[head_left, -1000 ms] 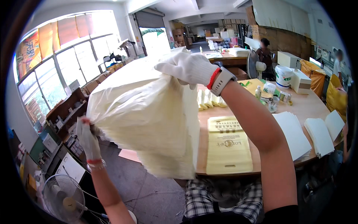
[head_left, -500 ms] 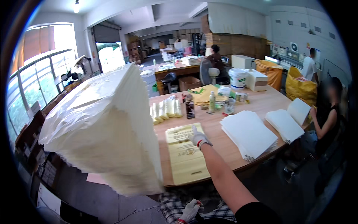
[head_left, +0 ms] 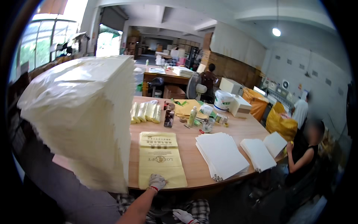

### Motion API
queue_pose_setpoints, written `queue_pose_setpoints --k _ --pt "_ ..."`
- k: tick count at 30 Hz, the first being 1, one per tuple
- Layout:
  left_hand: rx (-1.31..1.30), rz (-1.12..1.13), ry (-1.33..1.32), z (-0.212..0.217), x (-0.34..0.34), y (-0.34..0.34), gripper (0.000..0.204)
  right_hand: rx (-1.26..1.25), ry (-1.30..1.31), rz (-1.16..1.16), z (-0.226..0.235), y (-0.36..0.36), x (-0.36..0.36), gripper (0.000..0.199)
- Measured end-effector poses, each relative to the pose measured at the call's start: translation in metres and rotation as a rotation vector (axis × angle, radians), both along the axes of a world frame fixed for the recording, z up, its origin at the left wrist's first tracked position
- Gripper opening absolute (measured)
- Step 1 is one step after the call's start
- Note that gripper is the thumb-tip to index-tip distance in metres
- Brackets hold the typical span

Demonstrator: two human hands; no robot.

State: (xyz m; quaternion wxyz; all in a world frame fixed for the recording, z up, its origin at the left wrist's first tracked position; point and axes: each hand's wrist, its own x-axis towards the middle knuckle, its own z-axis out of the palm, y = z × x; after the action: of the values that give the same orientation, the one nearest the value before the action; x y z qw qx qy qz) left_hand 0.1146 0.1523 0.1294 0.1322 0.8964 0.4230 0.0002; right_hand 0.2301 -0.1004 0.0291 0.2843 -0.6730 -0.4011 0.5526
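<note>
A flat yellow plastic bag (head_left: 162,149) with dark print lies lengthwise on the table in front of me. It may be the top one of a thin pile. My left hand (head_left: 157,182), in a whitish knit glove, is on the bag's near end with its fingers curled against the plastic. Lower down, my right hand (head_left: 183,215), gloved too, rests over my checked clothing with its fingers stretched out and nothing in them. A tall, bulky stack of cream sheets (head_left: 115,123), partly covered in clear plastic, rises left of the bag.
Stacks of white sheets (head_left: 222,155) stand on the right of the wooden table (head_left: 190,147). Behind are rolled yellow bags (head_left: 147,112), a phone (head_left: 169,118), a bottle (head_left: 192,116) and a white bucket (head_left: 223,100). A person (head_left: 305,156) sits at the right.
My right hand has left the printed bag and dropped to my lap. My left hand has come up from the lap onto the bag's near end. The view has turned right.
</note>
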Motion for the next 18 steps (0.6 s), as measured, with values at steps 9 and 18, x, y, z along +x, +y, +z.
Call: queue_pose_setpoints --k 9,18 --pt "-0.097 0.222 -0.42 0.008 -0.025 0.017 0.032 0.097 0.617 -0.272 0.027 0.091 0.003 0.033" --pt "-0.102 0.182 -0.687 0.034 -0.029 0.025 0.036 0.501 0.365 -0.396 0.109 0.184 -0.013 0.032"
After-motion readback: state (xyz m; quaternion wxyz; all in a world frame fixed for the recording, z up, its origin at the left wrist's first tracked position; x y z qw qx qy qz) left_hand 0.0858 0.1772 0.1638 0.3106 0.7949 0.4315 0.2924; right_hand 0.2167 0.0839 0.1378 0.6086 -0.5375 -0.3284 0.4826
